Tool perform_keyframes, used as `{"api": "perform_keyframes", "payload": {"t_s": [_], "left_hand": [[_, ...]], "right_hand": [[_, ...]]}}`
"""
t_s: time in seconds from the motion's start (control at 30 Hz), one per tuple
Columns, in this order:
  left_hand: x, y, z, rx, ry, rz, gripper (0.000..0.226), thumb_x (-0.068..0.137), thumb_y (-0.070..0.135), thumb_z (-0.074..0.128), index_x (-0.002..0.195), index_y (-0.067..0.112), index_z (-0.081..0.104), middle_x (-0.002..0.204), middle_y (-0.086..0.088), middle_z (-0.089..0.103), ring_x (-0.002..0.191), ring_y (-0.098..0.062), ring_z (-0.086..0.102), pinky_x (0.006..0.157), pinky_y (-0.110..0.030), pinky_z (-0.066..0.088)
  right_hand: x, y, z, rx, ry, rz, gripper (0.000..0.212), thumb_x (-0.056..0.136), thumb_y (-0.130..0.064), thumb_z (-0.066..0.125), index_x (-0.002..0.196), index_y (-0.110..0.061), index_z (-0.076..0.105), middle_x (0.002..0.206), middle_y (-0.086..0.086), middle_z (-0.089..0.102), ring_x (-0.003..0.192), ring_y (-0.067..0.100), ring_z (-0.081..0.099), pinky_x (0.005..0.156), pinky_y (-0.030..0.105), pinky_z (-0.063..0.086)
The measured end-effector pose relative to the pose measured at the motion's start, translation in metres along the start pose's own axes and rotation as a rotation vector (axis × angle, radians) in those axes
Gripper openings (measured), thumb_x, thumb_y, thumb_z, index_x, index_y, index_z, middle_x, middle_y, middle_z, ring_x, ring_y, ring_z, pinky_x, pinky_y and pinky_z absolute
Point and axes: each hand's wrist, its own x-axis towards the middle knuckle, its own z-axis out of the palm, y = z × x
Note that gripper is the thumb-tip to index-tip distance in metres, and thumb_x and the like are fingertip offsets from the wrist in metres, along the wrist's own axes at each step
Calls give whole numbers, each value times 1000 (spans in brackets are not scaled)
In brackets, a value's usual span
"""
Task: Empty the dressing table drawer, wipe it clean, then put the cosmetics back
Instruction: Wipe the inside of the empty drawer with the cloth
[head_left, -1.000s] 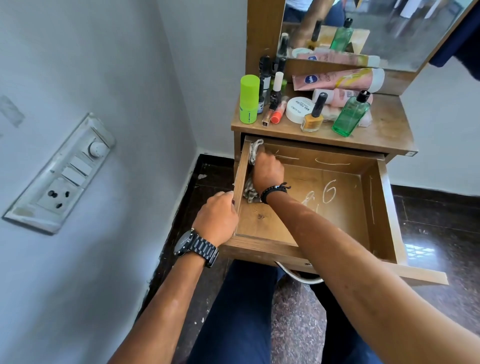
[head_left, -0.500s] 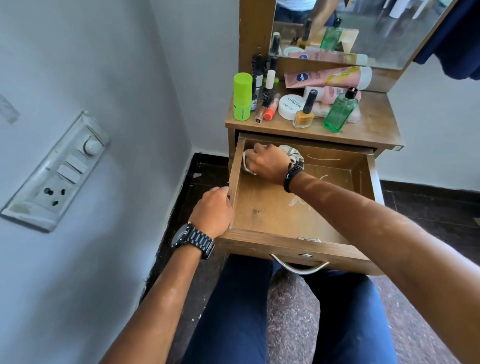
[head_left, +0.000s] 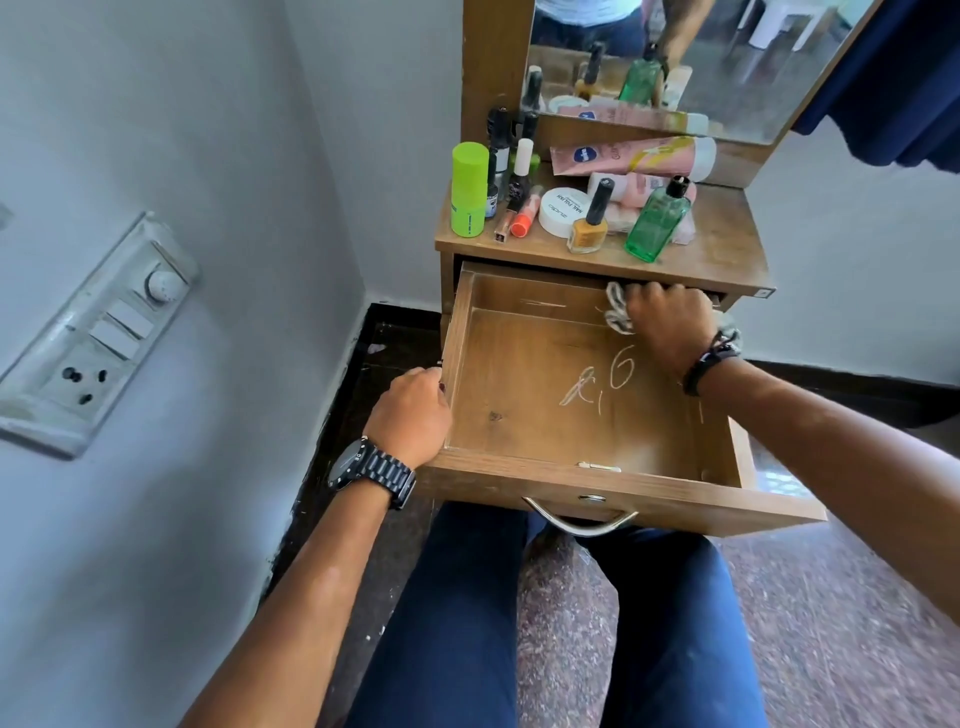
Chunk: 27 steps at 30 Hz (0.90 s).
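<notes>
The wooden drawer (head_left: 498, 364) is pulled out and holds no cosmetics; chalk marks show on its floor. My right hand (head_left: 667, 325) presses a crumpled white cloth (head_left: 617, 312) against the drawer's back right corner. My left hand (head_left: 413, 415) grips the drawer's left wall near the front. The cosmetics stand on the dressing table top (head_left: 727, 249): a lime green container (head_left: 469, 189), a yellow nail polish (head_left: 588, 228), a green glass bottle (head_left: 655, 221), a white round jar (head_left: 563, 210), a pink tube (head_left: 631, 156) and several small dark bottles.
A mirror (head_left: 727, 57) rises behind the table top. A grey wall with a switch panel (head_left: 98, 332) is close on the left. A metal handle (head_left: 579, 519) hangs on the drawer front above my knees. Dark cloth (head_left: 893, 83) hangs at the upper right.
My right hand has slid the cloth along the drawer's back wall from the left corner to the right corner. My left hand stays on the drawer's left wall.
</notes>
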Motion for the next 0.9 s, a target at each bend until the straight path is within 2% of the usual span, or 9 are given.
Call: {"api": "perform_keyframes", "payload": {"t_s": [0.13, 0.23, 0.37, 0.47, 0.57, 0.7, 0.9], "left_hand": [[0, 0, 1, 1, 2, -3, 37, 99, 16, 33, 132, 7, 47, 132, -9, 52, 114, -23, 55, 84, -28, 44], [0, 0, 0, 9, 6, -5, 35, 98, 16, 34, 127, 6, 51, 130, -9, 54, 112, -24, 56, 83, -28, 45], [0, 1, 0, 6, 10, -13, 32, 98, 15, 34, 121, 5, 54, 126, -10, 56, 110, -25, 57, 88, -33, 47], [1, -1, -1, -3, 17, -16, 31, 97, 14, 35, 118, 4, 56, 123, -11, 57, 108, -26, 57, 88, -36, 48], [2, -1, -1, 0, 8, -13, 32, 97, 16, 35, 119, 3, 56, 123, -11, 57, 108, -26, 57, 88, -37, 47], [1, -1, -1, 4, 10, 0, 36, 98, 17, 34, 125, 4, 53, 126, -12, 56, 110, -25, 57, 89, -34, 46], [-1, 1, 0, 5, 11, -9, 36, 98, 17, 34, 127, 4, 52, 128, -11, 55, 111, -25, 56, 89, -34, 46]], "right_hand": [[1, -7, -7, 120, -40, 52, 21, 98, -7, 36, 113, -3, 51, 108, 13, 66, 95, 33, 67, 65, 36, 51], [17, -45, -23, 271, -29, -14, 23, 99, -7, 34, 117, 0, 45, 106, 15, 66, 92, 34, 67, 60, 36, 45], [46, -106, -52, 424, 18, -112, 28, 100, -8, 35, 124, 3, 41, 106, 14, 65, 88, 30, 68, 62, 35, 49], [57, -125, -63, 406, 55, -159, 29, 98, -3, 32, 126, 2, 41, 110, 15, 65, 94, 33, 67, 67, 38, 52], [54, -114, -57, 311, 45, -175, 31, 98, -3, 30, 127, 2, 41, 112, 16, 65, 98, 35, 66, 68, 39, 50], [32, -75, -37, 301, -68, -149, 35, 102, -15, 28, 134, -3, 38, 117, 16, 63, 104, 35, 64, 76, 39, 50], [6, -12, 1, 71, -146, -15, 27, 99, -10, 37, 118, -7, 56, 108, 9, 68, 99, 31, 67, 68, 37, 52]]}}
